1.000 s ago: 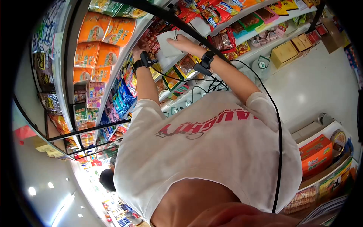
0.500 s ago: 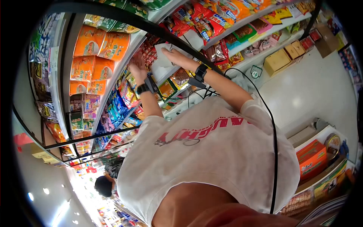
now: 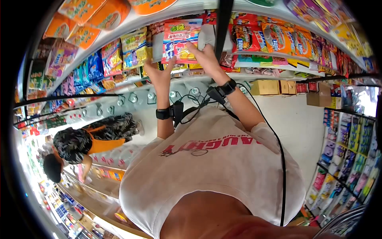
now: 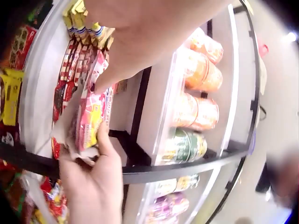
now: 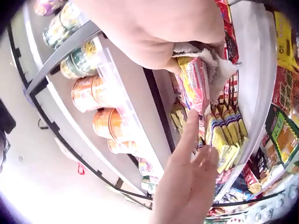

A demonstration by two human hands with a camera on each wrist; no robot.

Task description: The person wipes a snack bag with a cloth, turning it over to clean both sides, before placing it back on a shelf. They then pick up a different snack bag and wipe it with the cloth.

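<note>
A pink, blue and yellow snack bag (image 3: 181, 40) stands at the shelf, its printed front facing the head camera. My right hand (image 3: 206, 59) grips it at the lower right, with a grey-white cloth (image 5: 223, 74) bunched in the same grip, as the right wrist view shows. At the bag's lower left is my left hand (image 3: 159, 75), thumb right at the corner and fingers spread towards the yellow snack bags (image 3: 135, 47). The left wrist view has the bag (image 4: 91, 123) between both hands, the cloth (image 4: 67, 123) behind it.
A dark metal post (image 3: 223, 30) rises just right of the hands. Orange noodle cups (image 3: 107, 16) fill the shelf above. Large bottles (image 3: 151, 95) line the floor below. Another person (image 3: 75, 145) bends over at the left. A black cable (image 3: 280, 159) hangs down over the shirt.
The head view has swung round to face the shelf squarely. The snack bag now shows between the hands. The left hand has come off the shelf goods to the bag's corner.
</note>
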